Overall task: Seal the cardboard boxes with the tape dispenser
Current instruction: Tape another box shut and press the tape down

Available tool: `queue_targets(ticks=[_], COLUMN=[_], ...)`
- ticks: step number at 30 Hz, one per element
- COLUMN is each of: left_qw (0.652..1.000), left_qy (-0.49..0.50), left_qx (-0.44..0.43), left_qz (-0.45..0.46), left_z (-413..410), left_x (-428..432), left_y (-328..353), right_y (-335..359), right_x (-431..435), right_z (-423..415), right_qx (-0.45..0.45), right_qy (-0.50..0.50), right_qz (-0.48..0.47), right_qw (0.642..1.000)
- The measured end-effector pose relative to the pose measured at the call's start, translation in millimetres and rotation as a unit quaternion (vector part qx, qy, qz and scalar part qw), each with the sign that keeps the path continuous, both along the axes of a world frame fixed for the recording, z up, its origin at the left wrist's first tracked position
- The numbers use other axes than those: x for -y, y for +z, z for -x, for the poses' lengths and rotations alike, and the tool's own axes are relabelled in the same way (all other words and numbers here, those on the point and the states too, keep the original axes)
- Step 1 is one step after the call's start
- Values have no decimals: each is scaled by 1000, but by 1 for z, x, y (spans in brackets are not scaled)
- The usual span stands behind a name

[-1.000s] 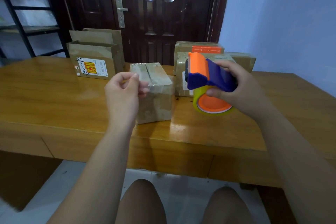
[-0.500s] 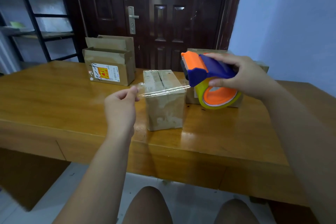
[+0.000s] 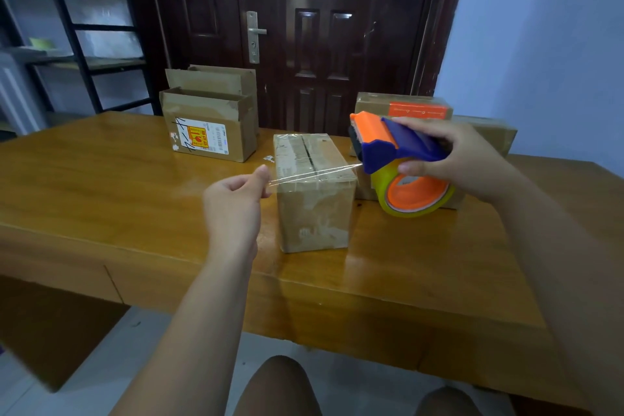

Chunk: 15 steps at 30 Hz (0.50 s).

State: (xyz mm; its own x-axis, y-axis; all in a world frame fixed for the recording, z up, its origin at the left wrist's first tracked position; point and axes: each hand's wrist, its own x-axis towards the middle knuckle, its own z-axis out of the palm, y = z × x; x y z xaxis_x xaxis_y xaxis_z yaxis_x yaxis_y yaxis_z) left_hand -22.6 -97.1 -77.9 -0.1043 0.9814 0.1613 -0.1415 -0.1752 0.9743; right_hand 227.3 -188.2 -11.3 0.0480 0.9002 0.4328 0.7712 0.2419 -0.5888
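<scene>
A small closed cardboard box (image 3: 314,209) stands on the wooden table (image 3: 101,199) in front of me, its top flaps meeting at a dark seam. My right hand (image 3: 456,159) grips the blue and orange tape dispenser (image 3: 395,149) with its yellowish tape roll (image 3: 418,196), held in the air just right of the box. My left hand (image 3: 236,203) pinches the free end of the clear tape strip (image 3: 314,175) left of the box. The strip stretches taut across the box's near top edge, from my fingers to the dispenser.
An open box with a yellow shipping label (image 3: 209,132) stands at the back left, flaps up. Two more boxes (image 3: 405,108) sit behind the dispenser at the back right. A dark door and a black shelf rack stand beyond the table. My knees show below the table's front edge.
My hands have drawn apart, pulling a length of clear tape out of the dispenser. The strip now spans the small box, and the dispenser sits lower to the right.
</scene>
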Motion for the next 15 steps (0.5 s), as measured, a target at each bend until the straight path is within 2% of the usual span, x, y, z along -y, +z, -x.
queue_targets(ticks=[8,15], left_qw=[1000,999], left_qy=[-5,-30], left_qx=[4,16], left_qz=[27,42], left_z=[0,2], left_x=[-4,-3], left_y=[-1,-5], right_y=[-10,-29], right_x=[-6,-13], right_z=[-10,-10], right_qx=[-11,-85], right_qy=[7,38], right_qz=[6,19], right_qw=[1000,996])
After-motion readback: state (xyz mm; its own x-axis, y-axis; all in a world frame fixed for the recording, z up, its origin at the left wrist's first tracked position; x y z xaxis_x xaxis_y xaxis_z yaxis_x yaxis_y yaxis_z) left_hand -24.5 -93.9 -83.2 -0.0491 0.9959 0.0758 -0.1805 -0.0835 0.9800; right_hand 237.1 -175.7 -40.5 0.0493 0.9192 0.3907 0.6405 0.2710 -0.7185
